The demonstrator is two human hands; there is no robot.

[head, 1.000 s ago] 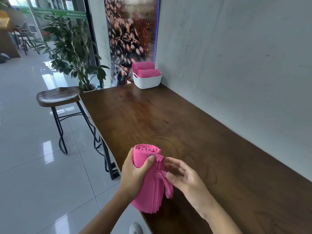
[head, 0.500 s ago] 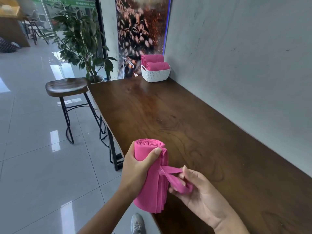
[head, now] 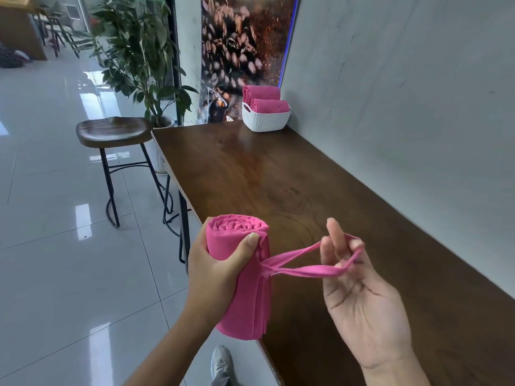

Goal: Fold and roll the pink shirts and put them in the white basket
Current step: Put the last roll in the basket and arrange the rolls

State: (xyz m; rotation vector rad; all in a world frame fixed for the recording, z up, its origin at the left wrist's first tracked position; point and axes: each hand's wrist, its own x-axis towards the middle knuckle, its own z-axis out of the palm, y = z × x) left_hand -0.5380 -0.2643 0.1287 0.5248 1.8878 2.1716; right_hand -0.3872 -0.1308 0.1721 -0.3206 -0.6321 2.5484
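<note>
Left hand (head: pixel 214 270): fingers and thumb clamped round the rolled pink cotton shirt (head: pixel 245 277), held upright over the near edge of the dark wooden counter (head: pixel 278 174)
Strap (head: pixel 301 264): a thin pink loop stretched taut from the roll to the right fingers
Right hand (head: pixel 359 288): palm up; fingers hooked through the loop
White woven plastic basket (head: pixel 266 120): far beyond the fingertips, against the wall; two pink rolls (head: pixel 264 100) inside

1. A café or coffee shop is suggested by a large wall poster of roasted coffee beans (head: pixel 245 51).
2. A long dark wooden counter (head: pixel 278 185) is fixed along a grey wall, with a wooden bar stool (head: pixel 114 132) set beside it.
3. Glossy white floor tiles (head: pixel 55 218), a potted plant (head: pixel 139 51) and further seating (head: pixel 53 26) are seen behind.
</note>
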